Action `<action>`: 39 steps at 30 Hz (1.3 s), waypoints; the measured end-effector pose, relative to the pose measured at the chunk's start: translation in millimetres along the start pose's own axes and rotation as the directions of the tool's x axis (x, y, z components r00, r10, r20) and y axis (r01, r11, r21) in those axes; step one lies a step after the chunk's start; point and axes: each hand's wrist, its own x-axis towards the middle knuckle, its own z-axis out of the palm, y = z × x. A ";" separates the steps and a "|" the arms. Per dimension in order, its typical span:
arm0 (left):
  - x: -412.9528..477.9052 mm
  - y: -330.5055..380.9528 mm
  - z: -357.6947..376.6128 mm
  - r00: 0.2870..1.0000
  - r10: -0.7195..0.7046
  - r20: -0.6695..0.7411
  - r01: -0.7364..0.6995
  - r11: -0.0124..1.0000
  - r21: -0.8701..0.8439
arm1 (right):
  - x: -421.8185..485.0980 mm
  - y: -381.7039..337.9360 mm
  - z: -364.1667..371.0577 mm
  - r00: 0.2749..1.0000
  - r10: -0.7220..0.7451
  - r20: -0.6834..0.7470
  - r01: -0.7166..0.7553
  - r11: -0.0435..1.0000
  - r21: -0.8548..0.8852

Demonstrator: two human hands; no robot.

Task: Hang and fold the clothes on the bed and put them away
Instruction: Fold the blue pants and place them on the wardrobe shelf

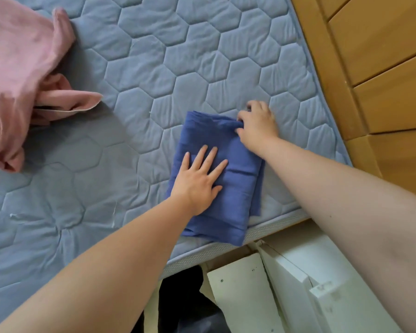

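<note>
Near the corner of the quilted blue mattress (pixel 142 68) lies a folded blue cloth (pixel 228 188). On it the left hand (pixel 197 181) lies flat, fingers spread and gripping nothing — while the right hand (pixel 257 126) pinches the cloth's far edge. A crumpled pink garment (pixel 22 75) sits well apart at the left, beside nothing else.

Folded cloth (pixel 226 174) on mattress (pixel 135 68) near its right edge, crumpled garment (pixel 22 68) far left
</note>
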 end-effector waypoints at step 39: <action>-46.1 -54.7 -35.2 0.877 0.355 -0.325 -0.338 0.935 0.109 | -144.5 18.0 -2.1 0.876 -0.478 -0.065 0.477 0.878 -0.040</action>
